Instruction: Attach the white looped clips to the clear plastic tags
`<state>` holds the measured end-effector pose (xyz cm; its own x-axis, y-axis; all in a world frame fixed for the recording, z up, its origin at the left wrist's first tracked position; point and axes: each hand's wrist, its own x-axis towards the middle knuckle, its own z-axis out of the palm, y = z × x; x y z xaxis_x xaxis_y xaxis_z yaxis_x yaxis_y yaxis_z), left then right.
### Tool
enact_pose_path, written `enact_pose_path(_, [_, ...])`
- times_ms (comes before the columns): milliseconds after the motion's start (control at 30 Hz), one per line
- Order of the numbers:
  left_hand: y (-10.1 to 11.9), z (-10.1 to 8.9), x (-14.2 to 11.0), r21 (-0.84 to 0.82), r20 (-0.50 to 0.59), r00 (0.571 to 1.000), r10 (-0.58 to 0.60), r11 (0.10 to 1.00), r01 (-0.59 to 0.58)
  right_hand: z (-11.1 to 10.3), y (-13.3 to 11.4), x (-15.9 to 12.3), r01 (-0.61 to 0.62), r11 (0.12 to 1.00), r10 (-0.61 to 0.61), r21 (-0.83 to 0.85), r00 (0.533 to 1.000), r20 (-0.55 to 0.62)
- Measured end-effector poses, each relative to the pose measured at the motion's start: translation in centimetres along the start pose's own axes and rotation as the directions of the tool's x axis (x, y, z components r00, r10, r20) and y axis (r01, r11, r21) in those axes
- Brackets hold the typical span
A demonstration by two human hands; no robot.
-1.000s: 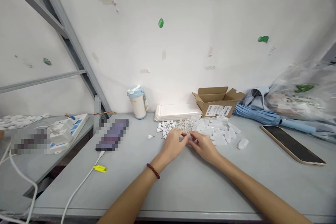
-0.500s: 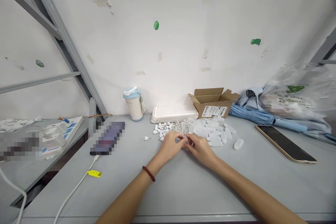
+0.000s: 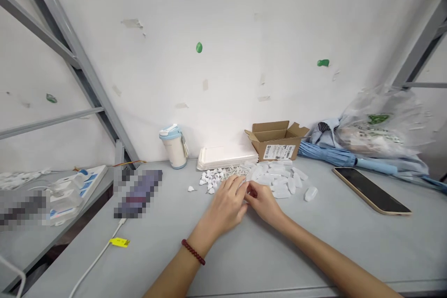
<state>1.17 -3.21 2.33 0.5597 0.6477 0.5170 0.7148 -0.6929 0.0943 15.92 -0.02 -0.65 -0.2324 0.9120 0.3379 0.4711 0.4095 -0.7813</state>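
My left hand (image 3: 228, 202) lies palm down with its fingers stretched forward, at the front edge of a heap of thin white looped pieces (image 3: 238, 169). Beside it, my right hand (image 3: 262, 202) is closed in a pinch; whatever lies between its fingertips is too small and hidden to make out. To the left of the loops are small white pointed caps (image 3: 213, 177), with one cap (image 3: 191, 189) lying apart. Right of the loops spreads a pile of translucent white plastic pieces (image 3: 279, 179), one of them (image 3: 310, 193) on its own.
Behind the piles stand a stack of white trays (image 3: 223, 154) and an opened cardboard box (image 3: 279, 142). A cup (image 3: 174, 146) and a blurred phone-like device (image 3: 139, 194) with a cable are left. A phone (image 3: 372, 191), blue umbrella (image 3: 328, 152) and plastic bag (image 3: 377, 135) lie right.
Both hands were pinching together at one spot. My left hand has let go and stretched its fingers forward over the loops, while my right stays pinched. The view has shifted slightly.
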Motion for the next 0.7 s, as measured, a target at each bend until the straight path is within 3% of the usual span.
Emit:
enact_pose_path(100, [0.4, 0.2, 0.0, 0.001, 0.034, 0.999, -0.019, 1.0, 0.019, 0.1, -0.2, -0.1, 0.006, 0.997, -0.007, 0.074, 1.0, 0.019])
enact_pose_path(167, [0.2, -0.1, -0.6, -0.031, 0.046, 0.998, -0.04, 0.999, 0.042, 0.0, -0.2, -0.2, 0.036, 0.991, -0.049, 0.128, 0.993, 0.103])
enact_pose_path(233, [-0.3, -1.1, -2.0, -0.092, 0.052, 0.994, -0.095, 0.991, 0.099, -0.2, -0.3, -0.4, 0.063, 0.983, -0.097, 0.17, 0.974, 0.202])
enact_pose_path(300, [-1.2, -2.4, -4.0, -0.178, 0.082, 0.972, -0.221, 0.956, 0.233, -0.5, -0.4, -0.5, 0.094, 0.98, -0.137, 0.173, 0.957, 0.256])
enact_pose_path(433, [-2.8, -5.0, -7.9, -0.268, 0.205, 0.882, -0.424, 0.843, 0.467, -0.9, -0.4, -0.6, 0.159, 0.982, -0.179, 0.101, 0.956, 0.233])
enact_pose_path(533, [-3.6, -5.9, -8.8, -0.315, 0.312, 0.834, -0.456, 0.778, 0.543, -1.0, -0.4, -0.5, 0.172, 0.984, -0.177, 0.043, 0.96, 0.218])
enact_pose_path(700, [-4.5, -6.1, -7.9, -0.349, 0.353, 0.835, -0.422, 0.769, 0.536, -1.4, -0.2, -0.4, 0.159, 0.987, -0.158, 0.015, 0.964, 0.214])
